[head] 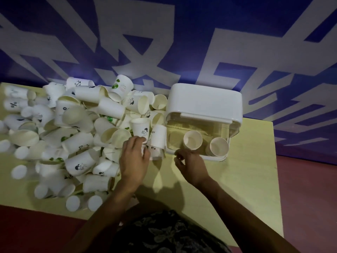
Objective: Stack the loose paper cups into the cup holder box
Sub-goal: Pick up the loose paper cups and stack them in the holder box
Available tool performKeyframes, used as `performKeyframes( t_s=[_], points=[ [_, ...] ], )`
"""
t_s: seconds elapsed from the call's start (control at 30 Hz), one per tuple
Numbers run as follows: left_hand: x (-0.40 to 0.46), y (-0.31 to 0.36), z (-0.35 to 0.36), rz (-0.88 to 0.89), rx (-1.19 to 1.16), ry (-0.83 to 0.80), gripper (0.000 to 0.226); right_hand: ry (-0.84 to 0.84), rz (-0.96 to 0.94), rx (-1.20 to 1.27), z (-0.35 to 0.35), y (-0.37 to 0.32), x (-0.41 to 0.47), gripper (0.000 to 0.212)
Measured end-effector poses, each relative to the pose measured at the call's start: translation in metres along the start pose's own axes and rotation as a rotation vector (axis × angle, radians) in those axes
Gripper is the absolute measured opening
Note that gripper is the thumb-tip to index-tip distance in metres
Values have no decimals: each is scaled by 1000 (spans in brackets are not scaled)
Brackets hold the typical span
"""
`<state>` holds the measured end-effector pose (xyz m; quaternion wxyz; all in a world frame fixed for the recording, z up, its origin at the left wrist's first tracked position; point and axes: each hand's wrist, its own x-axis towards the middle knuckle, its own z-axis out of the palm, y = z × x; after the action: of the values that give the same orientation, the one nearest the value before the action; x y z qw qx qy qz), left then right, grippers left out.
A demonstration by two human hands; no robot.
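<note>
The left hand (134, 157) is down at the near edge of a big pile of loose paper cups (76, 136). Its fingertips are on the bottom part of one upright cup (140, 130) that has a small drawing on its side. The fingers bend around the cup's base, so it looks like the hand is taking hold of it, but the thumb side is hidden and I cannot be sure how firm the grip is.

The right hand (190, 164) is just to the right of the left hand, near the front wall of the cup holder box (204, 108). Its fingers are loosely curled and it holds nothing.

The box is white with a see-through front and sits just past the right hand. Two cup stacks (193, 140) stand inside it with their mouths up, one straight ahead of the right hand and one (219, 147) a bit to its right.

Most of the cups lie on their sides, spreading far to the left of the left hand across the yellow table (246, 189).

I think these cups are very light and thin. They will squash if squeezed hard, and they tip and roll easily. The best place to hold one is around the middle of its side, gently, with the mouth up, so it can drop straight into a stack
</note>
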<state>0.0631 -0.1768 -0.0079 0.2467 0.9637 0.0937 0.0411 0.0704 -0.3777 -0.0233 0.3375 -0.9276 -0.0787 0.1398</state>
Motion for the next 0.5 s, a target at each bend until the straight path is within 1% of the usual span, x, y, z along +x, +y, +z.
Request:
performKeyframes(
  t_s=[0.03, 0.1, 0.13, 0.17, 0.2, 0.23, 0.3, 0.37, 0.5],
  points=[
    [-1, -10, -6, -36, 11, 14, 32, -61, 136, 194, 11, -15, 2, 2],
    [0, -29, -14, -94, 45, -13, 39, -135, 490, 747, 31, -41, 10, 7],
    [2, -35, -14, -118, 53, -43, 42, -146, 648, 1032, 39, -48, 16, 8],
    [4, -44, -14, -139, 46, -75, 43, -136, 764, 1258, 47, -55, 22, 9],
    [6, -51, -14, -152, 28, -107, 40, -105, 838, 1393, 54, -59, 28, 11],
    [8, -58, -13, -153, 4, -132, 34, -62, 883, 1452, 60, -62, 33, 12],
    [12, -68, -14, -138, -55, -157, 19, 48, 937, 1452, 71, -65, 42, 8],
    [14, -74, -19, -134, -106, -159, 10, 154, 984, 1493, 78, -67, 50, 10],
    [14, -79, -29, -97, -151, -133, 14, 304, 1042, 1724, 79, -71, 57, 10]
  ],
)
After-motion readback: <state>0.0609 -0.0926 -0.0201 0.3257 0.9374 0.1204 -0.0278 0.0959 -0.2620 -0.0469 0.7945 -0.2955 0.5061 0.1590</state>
